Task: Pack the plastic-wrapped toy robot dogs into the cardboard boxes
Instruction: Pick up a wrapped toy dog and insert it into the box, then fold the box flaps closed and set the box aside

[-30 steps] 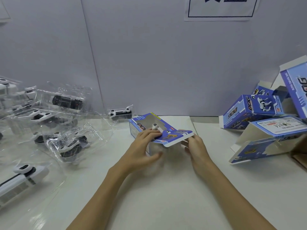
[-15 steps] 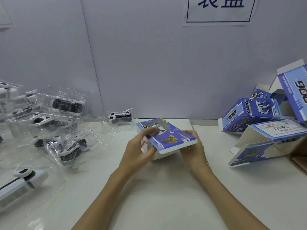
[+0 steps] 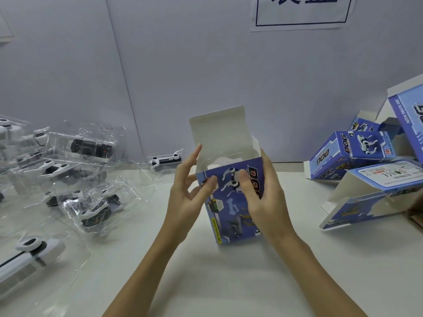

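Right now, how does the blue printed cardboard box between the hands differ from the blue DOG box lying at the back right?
The blue printed cardboard box between the hands stands upright; the blue DOG box at the back right lies on its side. The held box's top lid is raised, showing its white inside; the back box's near end shows a loose white flap. The left hand and right hand grip the first; nothing touches the second. Both carry the same blue robot-dog print.

The upright blue cardboard box (image 3: 233, 200) with a printed white robot dog reads "DOG" in red letters. A blue cardboard box lying at the right (image 3: 350, 152) reads "DOG" twice. The white paper wall sign (image 3: 302, 12) shows cropped characters, unreadable.
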Demonstrator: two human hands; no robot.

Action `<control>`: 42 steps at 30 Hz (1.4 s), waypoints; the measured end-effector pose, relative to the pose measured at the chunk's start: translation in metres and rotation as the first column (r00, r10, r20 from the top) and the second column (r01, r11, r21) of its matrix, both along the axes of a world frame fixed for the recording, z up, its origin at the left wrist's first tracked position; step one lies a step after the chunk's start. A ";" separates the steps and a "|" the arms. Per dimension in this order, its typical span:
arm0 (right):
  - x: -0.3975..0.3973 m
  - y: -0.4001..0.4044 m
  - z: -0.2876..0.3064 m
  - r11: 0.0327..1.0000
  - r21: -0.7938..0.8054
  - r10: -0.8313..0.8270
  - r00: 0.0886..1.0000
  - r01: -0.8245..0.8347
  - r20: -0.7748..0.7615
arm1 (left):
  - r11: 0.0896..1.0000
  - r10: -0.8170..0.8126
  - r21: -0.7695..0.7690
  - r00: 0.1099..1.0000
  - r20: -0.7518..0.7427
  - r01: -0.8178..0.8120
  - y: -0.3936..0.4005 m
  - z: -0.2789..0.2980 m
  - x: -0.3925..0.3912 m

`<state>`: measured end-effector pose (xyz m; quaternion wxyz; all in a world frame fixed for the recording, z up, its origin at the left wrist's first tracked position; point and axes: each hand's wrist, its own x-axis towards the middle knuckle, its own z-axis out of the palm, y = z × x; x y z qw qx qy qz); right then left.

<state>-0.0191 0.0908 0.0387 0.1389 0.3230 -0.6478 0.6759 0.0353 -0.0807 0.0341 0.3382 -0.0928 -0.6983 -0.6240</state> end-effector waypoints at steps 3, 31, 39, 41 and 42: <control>0.000 -0.002 -0.002 0.998 0.060 -0.033 0.999 0.034 -0.018 | 0.999 -0.041 0.022 0.998 0.046 0.040 -0.003 0.000 0.001; -0.022 0.030 0.006 0.983 -0.096 0.169 0.972 -0.154 0.163 | 0.991 -0.032 -0.132 0.999 0.001 0.032 0.009 0.004 -0.006; -0.008 0.010 0.005 0.980 -0.149 -0.117 0.988 0.131 0.097 | 0.940 0.278 -0.191 0.960 -0.047 -0.281 0.016 -0.014 -0.009; -0.003 0.004 0.004 0.958 -0.257 -0.066 0.972 0.125 0.226 | 0.827 0.405 -0.361 0.902 -0.151 -0.432 0.018 -0.013 -0.006; 0.000 0.001 0.002 0.956 -0.277 -0.012 0.959 0.094 0.284 | 0.745 0.430 -0.470 0.879 -0.206 -0.474 0.019 -0.013 -0.005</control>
